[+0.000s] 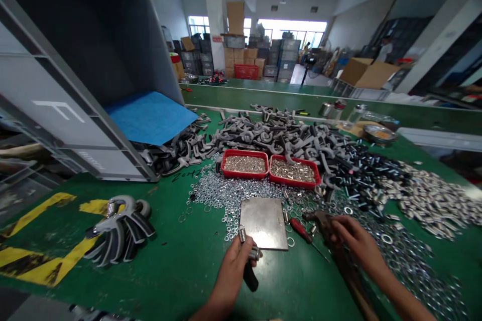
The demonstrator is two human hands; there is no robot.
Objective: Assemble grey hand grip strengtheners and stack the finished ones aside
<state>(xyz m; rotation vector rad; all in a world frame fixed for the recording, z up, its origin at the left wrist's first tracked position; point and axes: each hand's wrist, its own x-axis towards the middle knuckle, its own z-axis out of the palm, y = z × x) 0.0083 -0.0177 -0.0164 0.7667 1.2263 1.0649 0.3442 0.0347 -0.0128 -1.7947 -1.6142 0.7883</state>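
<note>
Low in the middle, my left hand [236, 265] is closed around a grey-and-black handle part [250, 276]. A ribbed metal piece [241, 233] sticks up above my thumb. To the right, my right hand [352, 238] has its fingers closed at the head end of a hammer [323, 221], whose wooden handle runs down toward the bottom edge. Between the hands lies a flat metal plate [263, 223], just beyond my left hand. A red-handled screwdriver [301, 230] rests between the plate and the hammer.
Two red trays [245, 176] [293, 184] of small metal pieces stand behind the plate, among loose nuts and rings. Behind them is a heap of grey-black handles [271, 133]. A large grey crate [113, 145] lies tipped at left, near a handle cluster [119, 228]. White-metal pieces [433, 200] are piled right.
</note>
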